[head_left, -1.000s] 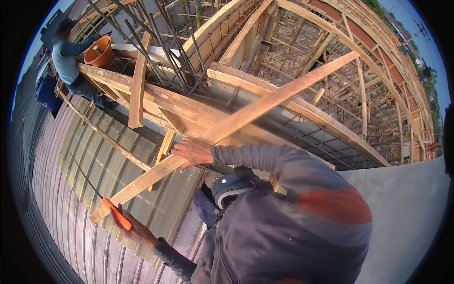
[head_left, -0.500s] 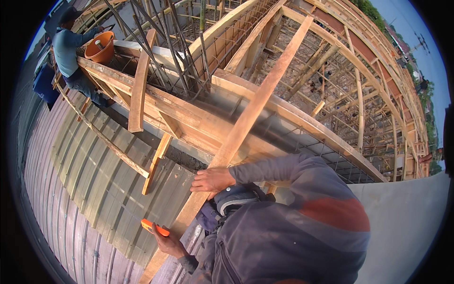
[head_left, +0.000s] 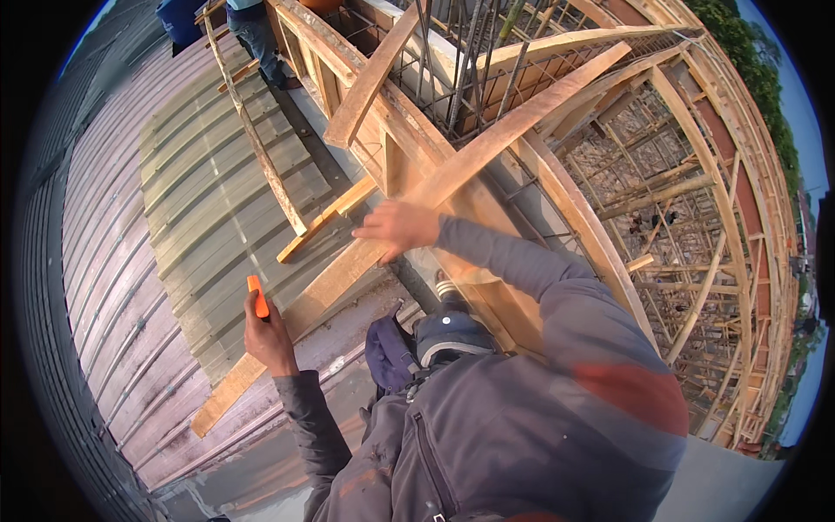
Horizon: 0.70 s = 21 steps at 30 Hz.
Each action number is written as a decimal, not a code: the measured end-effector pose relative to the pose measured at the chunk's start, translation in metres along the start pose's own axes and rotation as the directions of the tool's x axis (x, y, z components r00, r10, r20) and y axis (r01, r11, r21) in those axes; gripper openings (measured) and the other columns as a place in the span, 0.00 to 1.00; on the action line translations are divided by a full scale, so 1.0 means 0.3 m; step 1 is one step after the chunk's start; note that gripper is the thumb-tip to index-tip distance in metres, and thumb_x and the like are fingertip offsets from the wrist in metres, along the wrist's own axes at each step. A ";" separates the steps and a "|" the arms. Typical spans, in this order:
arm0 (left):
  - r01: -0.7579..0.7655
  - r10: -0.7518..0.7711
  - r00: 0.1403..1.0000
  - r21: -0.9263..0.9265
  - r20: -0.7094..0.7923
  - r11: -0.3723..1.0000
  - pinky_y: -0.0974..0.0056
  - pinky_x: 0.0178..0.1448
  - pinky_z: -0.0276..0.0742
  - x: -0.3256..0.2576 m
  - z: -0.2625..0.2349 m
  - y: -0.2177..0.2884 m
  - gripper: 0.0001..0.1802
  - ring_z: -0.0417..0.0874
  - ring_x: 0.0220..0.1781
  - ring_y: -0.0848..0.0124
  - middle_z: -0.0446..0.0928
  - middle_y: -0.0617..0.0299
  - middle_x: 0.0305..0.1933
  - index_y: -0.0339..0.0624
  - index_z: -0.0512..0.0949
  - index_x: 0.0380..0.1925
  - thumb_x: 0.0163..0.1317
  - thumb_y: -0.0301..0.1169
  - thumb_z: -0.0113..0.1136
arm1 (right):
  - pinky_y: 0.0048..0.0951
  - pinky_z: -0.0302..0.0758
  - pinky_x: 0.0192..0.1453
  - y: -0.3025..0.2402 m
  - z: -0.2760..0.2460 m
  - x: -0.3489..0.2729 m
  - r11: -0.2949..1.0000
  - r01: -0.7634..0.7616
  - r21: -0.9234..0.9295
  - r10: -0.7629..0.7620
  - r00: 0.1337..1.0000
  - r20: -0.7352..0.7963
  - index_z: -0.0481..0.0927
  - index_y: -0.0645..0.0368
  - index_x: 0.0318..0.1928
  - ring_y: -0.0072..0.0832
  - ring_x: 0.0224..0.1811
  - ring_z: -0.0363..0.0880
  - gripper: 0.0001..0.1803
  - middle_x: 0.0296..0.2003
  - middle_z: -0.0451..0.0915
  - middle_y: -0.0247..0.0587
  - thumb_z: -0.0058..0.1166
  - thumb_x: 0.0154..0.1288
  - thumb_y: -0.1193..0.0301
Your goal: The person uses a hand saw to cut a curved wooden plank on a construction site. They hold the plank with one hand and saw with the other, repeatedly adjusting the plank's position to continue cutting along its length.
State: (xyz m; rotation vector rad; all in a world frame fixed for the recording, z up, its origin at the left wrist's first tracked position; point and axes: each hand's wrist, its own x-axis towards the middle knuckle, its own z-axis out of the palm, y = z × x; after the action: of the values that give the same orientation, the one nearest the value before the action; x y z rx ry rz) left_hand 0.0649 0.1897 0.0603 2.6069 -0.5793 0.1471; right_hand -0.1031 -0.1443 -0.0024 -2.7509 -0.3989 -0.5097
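Note:
A long wooden plank runs slantwise in front of me, from the roof sheets at lower left up across the timber formwork. My right hand lies over the middle of this plank, with its fingers across the wood and its thumb at the near side. Left of the plank's lower part, my left hand is closed round a small orange tool. The tool's upper end sticks out above the fingers. Its exact kind does not show.
Ribbed metal roofing spreads at left, with a pole and a short batten over it. Steel bars rise from the formwork. A co-worker's legs show at top left. Bamboo scaffolding fills a lower space at right.
The view has shifted, so the formwork sits higher and the co-worker's upper body has left the picture. The orange tool has turned more upright in my left hand. My right hand stays on the plank.

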 end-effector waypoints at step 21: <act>0.280 -0.390 0.916 -0.842 0.091 0.461 0.73 0.29 0.73 -0.471 -0.279 0.330 0.30 0.74 0.25 0.81 0.83 0.61 0.39 0.37 0.71 0.76 0.75 0.23 0.62 | 0.45 0.79 0.56 0.220 0.003 0.294 0.967 -0.247 -0.061 0.236 0.962 -0.140 0.83 0.55 0.63 0.43 0.47 0.86 0.40 0.43 0.85 0.43 0.77 0.56 0.46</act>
State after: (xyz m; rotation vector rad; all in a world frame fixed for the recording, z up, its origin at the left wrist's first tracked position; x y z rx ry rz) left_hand -0.1054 0.2018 0.1477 1.6542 -0.0133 -0.1054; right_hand -0.0021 -0.1855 0.0142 -2.7673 -0.0098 -0.6490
